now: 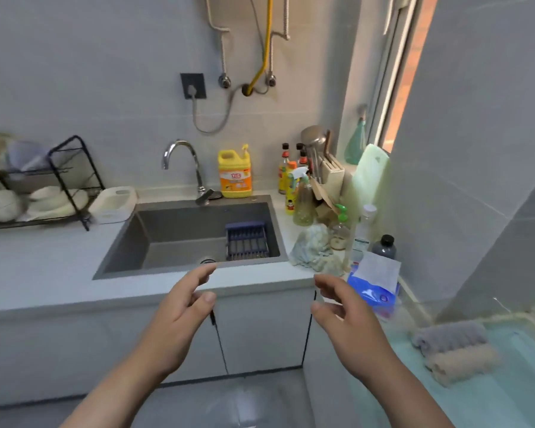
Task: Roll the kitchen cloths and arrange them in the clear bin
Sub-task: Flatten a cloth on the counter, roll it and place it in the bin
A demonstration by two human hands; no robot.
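My left hand (179, 307) and right hand (349, 316) hover before the counter (44, 273) edge, fingers loose and parted, holding nothing. A crumpled cloth (315, 248) lies right of the sink (179, 239). In the clear bin (513, 393) at lower right, a grey roll (448, 336) and a beige roll (460, 362) lie touching.

Fluffy rolled cloths (454, 350) (terry) — clear glossy plastic bin (507, 403); matt sink (179, 239).

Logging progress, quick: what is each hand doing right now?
Left hand: open, fingers relaxed, holding nothing.
Right hand: open, fingers loosely curled, holding nothing.
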